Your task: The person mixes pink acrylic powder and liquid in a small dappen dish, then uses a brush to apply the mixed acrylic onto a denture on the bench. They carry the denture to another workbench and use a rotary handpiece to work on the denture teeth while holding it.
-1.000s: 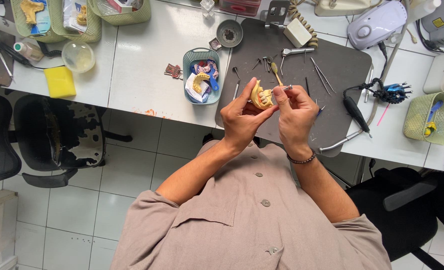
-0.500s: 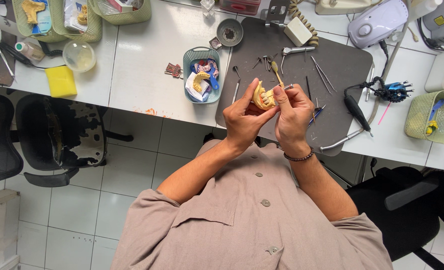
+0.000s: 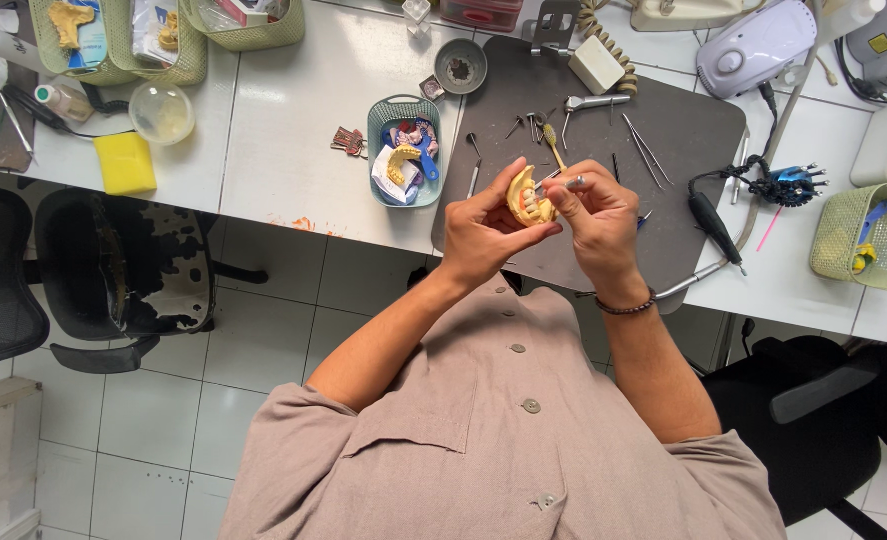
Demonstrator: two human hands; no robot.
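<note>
Near the centre, the left hand [image 3: 483,232] cups a yellow dental cast [image 3: 525,198], fingers curled round it. At its three o'clock the right hand [image 3: 598,225] pinches a slim metal tool [image 3: 561,183] whose tip touches the cast. Both hover over a dark work mat [image 3: 683,130]. At ten o'clock of the cast stands a teal basket [image 3: 378,125]; further that way lies a yellow sponge [image 3: 125,163].

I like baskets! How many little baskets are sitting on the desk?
4 at least: one teal basket beside the left hand, two green baskets at the top left, one green basket far right. More could lie beyond the picture's edge.
</note>
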